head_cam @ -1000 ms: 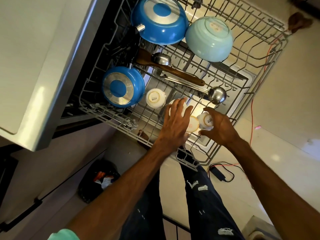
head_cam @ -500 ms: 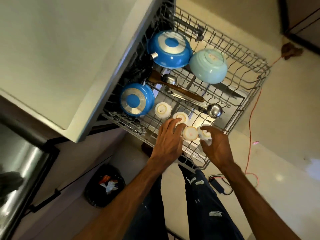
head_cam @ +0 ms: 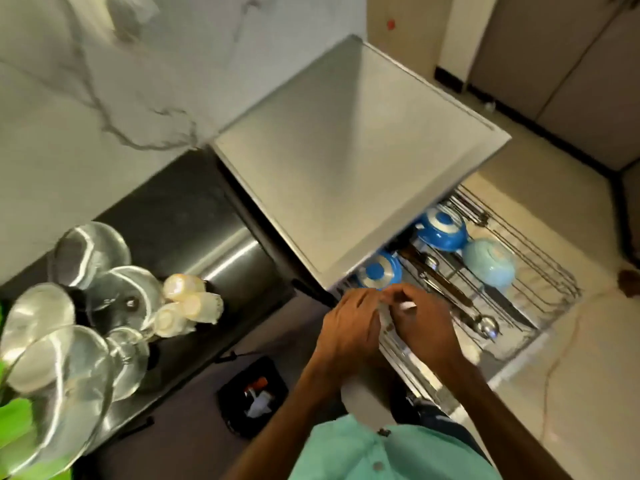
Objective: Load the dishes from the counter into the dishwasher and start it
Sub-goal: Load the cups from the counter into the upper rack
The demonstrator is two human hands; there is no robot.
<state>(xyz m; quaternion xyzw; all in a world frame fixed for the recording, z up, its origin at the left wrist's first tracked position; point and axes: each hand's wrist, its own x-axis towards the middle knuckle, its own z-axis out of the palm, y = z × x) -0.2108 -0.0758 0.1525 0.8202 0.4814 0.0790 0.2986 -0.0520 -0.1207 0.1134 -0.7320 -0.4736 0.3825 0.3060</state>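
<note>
Blur hides any grip: the left hand (head_cam: 349, 327) and right hand (head_cam: 424, 329) are pressed together, fingers curled, over the rack's (head_cam: 554, 271) near edge. Beyond them sit blue pans (head_cam: 441, 232) and a pale bowl (head_cam: 488, 259) — three cream cups (head_cam: 188, 303) lie on the dark counter (head_cam: 180, 216).

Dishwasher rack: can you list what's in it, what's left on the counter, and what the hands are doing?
In the rack: far blue pot, near blue pot, pale blue bowl, ladle, knife
On the counter: small white cups, glass dishes
Left hand: over the rack's near corner, blurred
Right hand: beside it, grip unclear
</note>
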